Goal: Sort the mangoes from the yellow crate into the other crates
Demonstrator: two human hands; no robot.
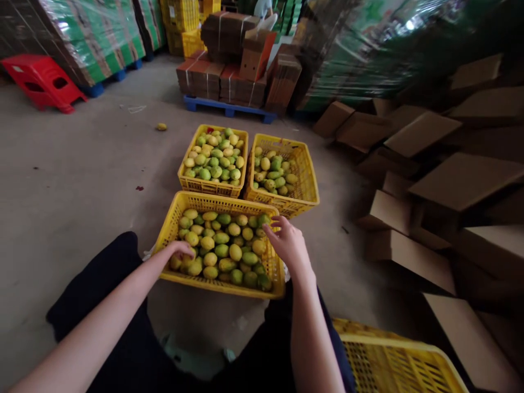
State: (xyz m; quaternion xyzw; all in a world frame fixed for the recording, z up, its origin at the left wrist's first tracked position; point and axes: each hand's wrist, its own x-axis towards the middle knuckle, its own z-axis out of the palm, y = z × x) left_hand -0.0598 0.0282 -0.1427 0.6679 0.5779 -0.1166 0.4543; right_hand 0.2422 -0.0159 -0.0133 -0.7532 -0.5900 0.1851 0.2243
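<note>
Head: left hand [182, 250] at fruit [235, 252], right hand [289, 244] at crate edge [280, 285].

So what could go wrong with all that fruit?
The fruit lies loose in the crate under the hands, so pieces might roll and bruise near the left hand. The right hand could bump the crate's side. Someone might slip on the stray one on the floor.

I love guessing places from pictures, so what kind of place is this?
Probably a fruit-packing warehouse. Yellow crates hold green and yellow fruit, bundled cardboard is stacked on a blue pallet, and open cardboard boxes are heaped on the right.
</note>
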